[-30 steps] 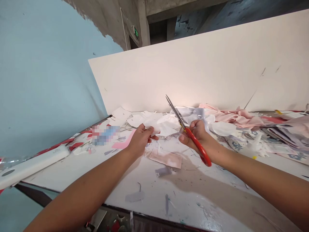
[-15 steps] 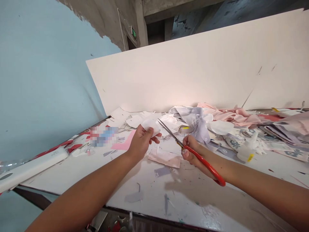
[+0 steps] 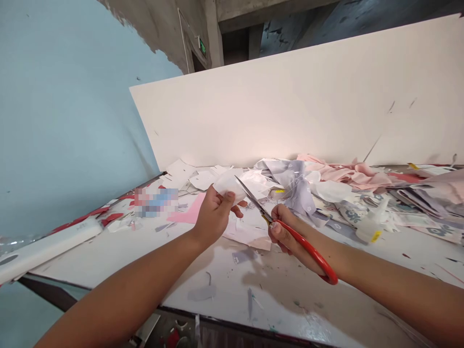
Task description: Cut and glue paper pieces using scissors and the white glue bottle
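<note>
My left hand (image 3: 214, 215) is closed on a small white piece of paper (image 3: 227, 184), pinching it from below and holding it up above the table. My right hand (image 3: 286, 235) grips red-handled scissors (image 3: 290, 232) by the handles. Their steel blades point up and left, and the tips reach the right edge of the white piece. Both hands hover over a white table (image 3: 119, 249) littered with offcuts.
A heap of pink, lilac and white fabric and paper scraps (image 3: 326, 186) covers the back and right of the table. A white glue bottle (image 3: 369, 223) lies at the right. A tall white board (image 3: 297, 106) stands behind. A long white tube (image 3: 47, 246) lies at the left edge.
The scissors swung down from pointing upward to pointing left at the paper. My right hand dropped and moved closer to my left, which raised the white piece slightly.
</note>
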### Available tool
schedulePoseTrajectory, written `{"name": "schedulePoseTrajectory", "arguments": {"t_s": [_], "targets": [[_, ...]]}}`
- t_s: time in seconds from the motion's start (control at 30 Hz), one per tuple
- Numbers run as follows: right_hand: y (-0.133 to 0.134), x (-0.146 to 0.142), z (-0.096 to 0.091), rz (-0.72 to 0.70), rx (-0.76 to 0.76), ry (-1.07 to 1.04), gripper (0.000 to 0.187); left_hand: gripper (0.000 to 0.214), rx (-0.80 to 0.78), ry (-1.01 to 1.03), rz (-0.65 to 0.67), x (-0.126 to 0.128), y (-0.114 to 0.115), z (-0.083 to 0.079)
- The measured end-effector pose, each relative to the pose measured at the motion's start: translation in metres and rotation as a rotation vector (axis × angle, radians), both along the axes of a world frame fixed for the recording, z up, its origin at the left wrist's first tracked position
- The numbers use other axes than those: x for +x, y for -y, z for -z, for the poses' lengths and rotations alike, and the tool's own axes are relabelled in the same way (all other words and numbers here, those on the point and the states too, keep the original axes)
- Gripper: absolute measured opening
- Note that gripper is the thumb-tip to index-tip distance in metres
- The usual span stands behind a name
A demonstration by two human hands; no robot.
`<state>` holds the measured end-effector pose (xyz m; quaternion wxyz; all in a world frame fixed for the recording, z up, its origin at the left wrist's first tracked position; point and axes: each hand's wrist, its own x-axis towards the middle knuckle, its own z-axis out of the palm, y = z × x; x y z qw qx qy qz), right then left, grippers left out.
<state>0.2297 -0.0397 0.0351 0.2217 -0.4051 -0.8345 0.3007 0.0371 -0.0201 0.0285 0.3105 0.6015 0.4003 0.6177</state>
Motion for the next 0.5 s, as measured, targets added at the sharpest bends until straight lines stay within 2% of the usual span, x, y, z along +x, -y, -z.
{"name": "schedulePoseTrajectory", "arguments": {"t_s": [0.5], "targets": [[0.0009, -0.0048, 0.0027, 0.06, -0.01, -0.013, 0.045, 0.027, -0.013, -0.052, 0.023, 0.0002, 0.0021, 0.0002]]}}
